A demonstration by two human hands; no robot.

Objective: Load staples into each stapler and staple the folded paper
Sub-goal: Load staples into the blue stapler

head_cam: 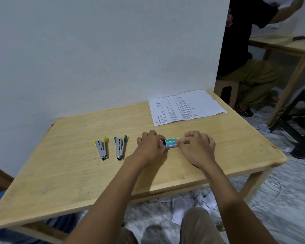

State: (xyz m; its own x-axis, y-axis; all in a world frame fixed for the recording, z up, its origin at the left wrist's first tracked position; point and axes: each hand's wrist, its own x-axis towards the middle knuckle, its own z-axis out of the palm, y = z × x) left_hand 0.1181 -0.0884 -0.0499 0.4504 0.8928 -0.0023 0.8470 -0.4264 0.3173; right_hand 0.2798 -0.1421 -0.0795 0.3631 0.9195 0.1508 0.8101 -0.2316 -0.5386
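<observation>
The left hand [151, 147] was curled over the left end of the small green cardboard staple box [172, 142], pinching it with thumb and fingertips. The right hand [197, 144] pinched the box's right end between thumb and forefinger, its other fingers loosely curled above the pale wooden tabletop [218, 155]. The box lay flat on the tabletop between the two hands. A sliver of grey at its left end looked like the inner tray showing, though the left fingers hid most of it. The step in hand appeared to be opening the box to reach a strip of staples. Done well, one hand would hold the sleeve lightly while the other drew the tray straight along the box's length, slowly and low over the tabletop. A squeezed sleeve would likely jam the tray, and a jerk could spill or snap the strips. Near the left hand lay the grey metal stapler with dark green tips [120, 147], and just beyond it the grey metal stapler with yellow tips [101, 148], both splayed in a V and seemingly ready for loading. The white printed sheet of paper [187, 106] lay flat at the far right corner, well apart from the hands and not visibly folded.
</observation>
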